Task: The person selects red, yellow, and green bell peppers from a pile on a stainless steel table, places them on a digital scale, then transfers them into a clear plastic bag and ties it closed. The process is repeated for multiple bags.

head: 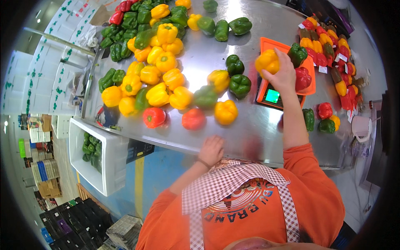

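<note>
A yellow bell pepper (267, 61) is in the grasp of my right hand (282, 73), over the left part of an orange weighing tray (271, 43). That tray sits on a digital kitchen scale with a lit green display (272, 96). A green bell pepper (297, 55) and a red bell pepper (302, 78) lie in the tray, to the right of my fingers. My left hand (212, 149) rests at the near edge of the metal table (175, 136), holding nothing I can see. Nearest to it are a red bell pepper (193, 119) and a yellow one (226, 112).
Loose yellow peppers (150, 75) and green peppers (129, 22) pile up on the left. Packed mixed peppers (315, 47) with white labels line the right. One small mixed group (326, 117) lies near a pale mug-like container (361, 128). A white foam box (106, 162) holds green peppers.
</note>
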Demonstrator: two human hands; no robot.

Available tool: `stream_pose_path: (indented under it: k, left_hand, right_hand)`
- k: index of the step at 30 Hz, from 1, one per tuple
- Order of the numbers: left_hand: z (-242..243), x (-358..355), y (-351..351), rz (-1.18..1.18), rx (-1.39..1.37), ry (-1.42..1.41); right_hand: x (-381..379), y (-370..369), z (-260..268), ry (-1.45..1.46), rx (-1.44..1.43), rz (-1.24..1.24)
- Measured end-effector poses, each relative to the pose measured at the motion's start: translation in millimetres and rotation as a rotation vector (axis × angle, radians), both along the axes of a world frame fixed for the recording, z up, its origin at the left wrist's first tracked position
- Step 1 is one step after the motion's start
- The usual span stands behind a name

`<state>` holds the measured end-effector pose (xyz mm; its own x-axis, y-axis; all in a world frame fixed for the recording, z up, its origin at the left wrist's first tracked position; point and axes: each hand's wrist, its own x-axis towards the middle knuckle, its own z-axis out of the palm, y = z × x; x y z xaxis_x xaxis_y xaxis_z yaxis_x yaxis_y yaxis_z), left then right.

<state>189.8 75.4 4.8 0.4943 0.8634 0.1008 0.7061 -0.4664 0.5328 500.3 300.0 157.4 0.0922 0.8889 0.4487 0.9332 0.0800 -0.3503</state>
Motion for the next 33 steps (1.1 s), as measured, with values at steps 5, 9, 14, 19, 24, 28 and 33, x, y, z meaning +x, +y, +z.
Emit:
stream_pose_path:
  k: [5, 9, 14, 19, 24, 28, 33]
  left_hand:
    - [-4, -5, 0, 0.023, 0.02, 0.032]
    - [-9, -6, 0, 0.025, 0.031, -0.002]
    - [-14, -10, 0, -0.025, -0.002, -0.013]
    - [-17, -11, -1, -0.036, 0.062, -0.053]
    - [-16, -11, -1, -0.038, 0.09, -0.062]
    - [-14, -12, 0, -0.046, 0.108, -0.069]
    - [-14, -12, 0, -0.061, 0.099, -0.066]
  right_hand:
    - [-92, 37, -28, 0.171, 0.094, 0.434]
    - [-165, 76, -55, 0.174, -0.089, 0.534]
    - [-211, 111, -78, -0.15, -0.238, 0.564]
    - [-261, 113, -97, -0.285, -0.23, 0.899]
    - [-289, 113, -106, -0.226, -0.378, 0.947]
    - [-284, 117, -101, -0.22, -0.352, 0.993]
    - [-271, 110, -82, 0.033, -0.398, 0.935]
